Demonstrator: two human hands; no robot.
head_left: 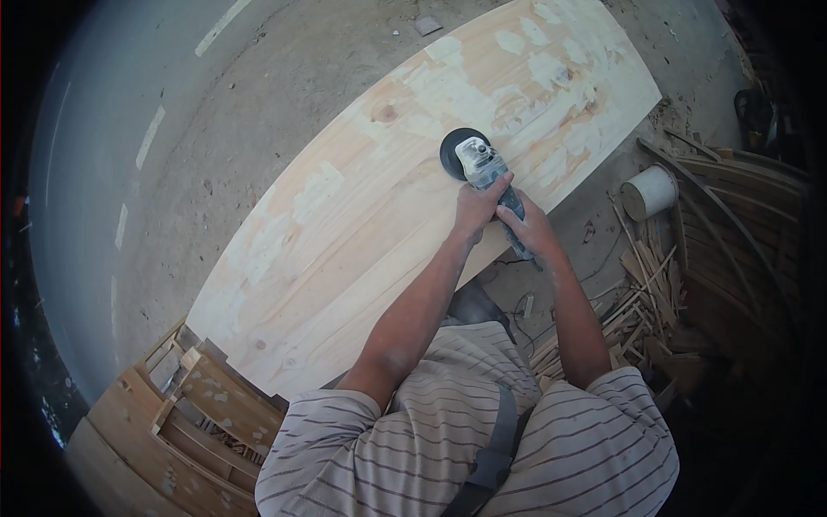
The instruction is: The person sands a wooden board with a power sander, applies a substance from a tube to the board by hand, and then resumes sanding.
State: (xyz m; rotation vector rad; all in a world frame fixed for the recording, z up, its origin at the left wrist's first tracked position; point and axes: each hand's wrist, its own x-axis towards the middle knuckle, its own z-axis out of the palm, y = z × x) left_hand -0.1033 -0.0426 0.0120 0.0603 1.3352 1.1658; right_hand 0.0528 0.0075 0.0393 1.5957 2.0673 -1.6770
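Plenty of open board (pixel 362 233) all around the grinder (pixel 482 168), nothing sitting on the wood. Right edge is tighter: a white bucket (pixel 649 191) and a messy heap of wood offcuts (pixel 642 302) crowd that side.

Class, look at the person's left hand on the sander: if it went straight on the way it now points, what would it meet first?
The left hand points along the sander across the wooden panel. Beyond the tool lie only pale filler patches, so the way looks free, though depth is uncertain.
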